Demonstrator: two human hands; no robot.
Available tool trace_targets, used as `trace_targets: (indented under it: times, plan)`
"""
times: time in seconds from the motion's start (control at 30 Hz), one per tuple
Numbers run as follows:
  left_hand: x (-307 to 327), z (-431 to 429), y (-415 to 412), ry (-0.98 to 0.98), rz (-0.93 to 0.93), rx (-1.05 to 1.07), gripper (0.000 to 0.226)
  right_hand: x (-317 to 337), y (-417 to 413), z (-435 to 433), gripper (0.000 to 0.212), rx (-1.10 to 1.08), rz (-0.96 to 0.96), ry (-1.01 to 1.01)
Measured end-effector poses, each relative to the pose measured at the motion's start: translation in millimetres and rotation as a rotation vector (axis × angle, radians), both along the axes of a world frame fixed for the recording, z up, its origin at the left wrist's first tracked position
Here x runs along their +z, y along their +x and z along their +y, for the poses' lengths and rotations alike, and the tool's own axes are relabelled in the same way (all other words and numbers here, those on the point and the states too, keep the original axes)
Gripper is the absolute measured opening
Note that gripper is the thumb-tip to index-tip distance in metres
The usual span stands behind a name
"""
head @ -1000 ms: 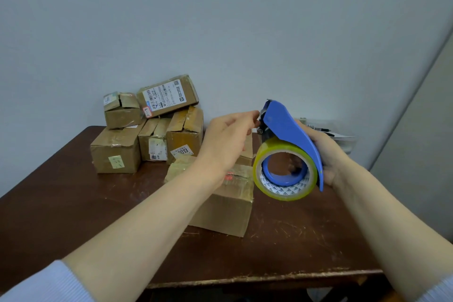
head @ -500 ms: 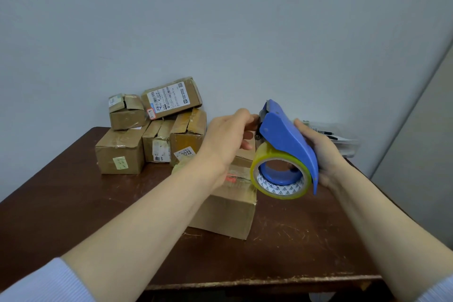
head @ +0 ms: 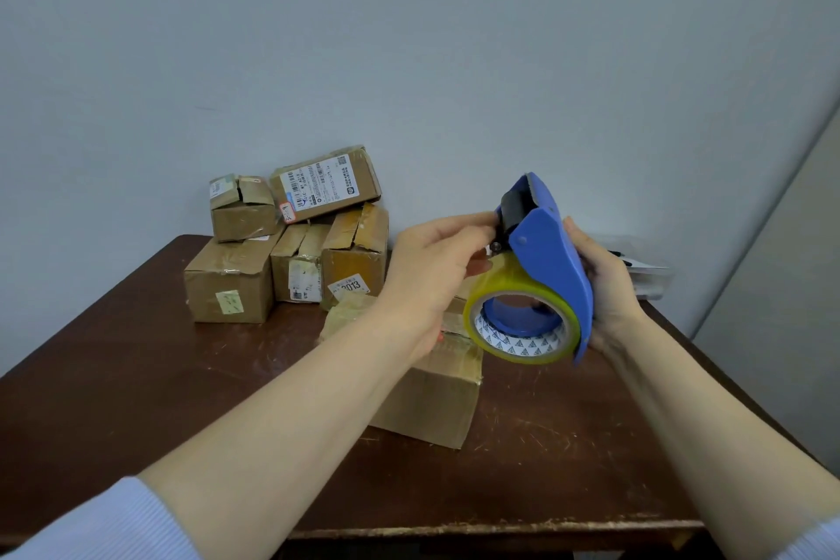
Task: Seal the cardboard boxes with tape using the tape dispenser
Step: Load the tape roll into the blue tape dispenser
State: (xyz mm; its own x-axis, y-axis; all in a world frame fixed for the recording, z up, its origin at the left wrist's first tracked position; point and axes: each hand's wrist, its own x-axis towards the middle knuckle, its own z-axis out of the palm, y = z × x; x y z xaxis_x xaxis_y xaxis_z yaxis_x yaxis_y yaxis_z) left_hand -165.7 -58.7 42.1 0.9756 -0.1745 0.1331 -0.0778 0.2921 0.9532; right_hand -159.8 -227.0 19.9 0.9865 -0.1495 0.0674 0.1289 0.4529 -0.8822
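**Tape dispenser (head: 552, 259) in both hands, clear of the boxes**

My right hand (head: 607, 291) is wrapped round the back of the blue shell, palm against its curved spine. I read that as the working grip: it carries the tool and leaves the mouth free. My left hand (head: 432, 275) comes in from the other side with its fingers curled. The fingertips (head: 482, 225) pinch at the front by the black roller, and the thumb is tucked beneath toward the yellow tape roll (head: 518, 286). I take this as fishing for the loose end so a strip can be started. Whether the end is actually caught I cannot tell, since clear tape shows poorly here.

The dispenser hangs in the air, in front of the nearest cardboard box (head: 432, 400) from where I look. That box sits alone mid-way across the brown table (head: 136, 377), set apart from the rest, likely because it is next to be sealed. Its top is mostly hidden by my left wrist. A stack of boxes (head: 291, 250) stands back against the wall, and some papers (head: 645, 273) lie at the far right.
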Motion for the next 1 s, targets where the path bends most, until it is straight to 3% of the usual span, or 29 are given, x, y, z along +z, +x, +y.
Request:
trace_targets:
  times: [0.1, 0.33, 0.47, 0.57, 0.7, 0.8, 1.0]
  plan:
    - [-2, 2, -1, 0.041, -0.043, 0.002, 0.025, 0, 0, 2, 0.031, -0.001, -0.002, 0.005]
    - [-3, 5, -1, 0.072, -0.096, -0.008, 0.021, 0, -2, 8, 0.031, 0.004, 0.006, 0.032]
    - [-4, 9, 4, 0.116, -0.091, 0.034, 0.016, 0, -1, 7, 0.046, -0.014, -0.011, 0.023]
    - [-3, 12, 2, 0.148, -0.102, -0.006, 0.025, 1, -1, 8, 0.034, -0.013, 0.004, 0.018]
    - [-6, 11, 2, 0.294, -0.282, -0.043, 0.051, 1, 2, 9, 0.036, -0.034, 0.014, 0.014]
    - [-8, 10, 6, 0.496, -0.398, 0.101, 0.044, 1, 1, 11, 0.03, -0.035, 0.028, -0.01]
    - [-20, 15, 10, 0.574, -0.55, 0.269, 0.031, 1, 2, 14, 0.026, -0.024, 0.041, -0.056]
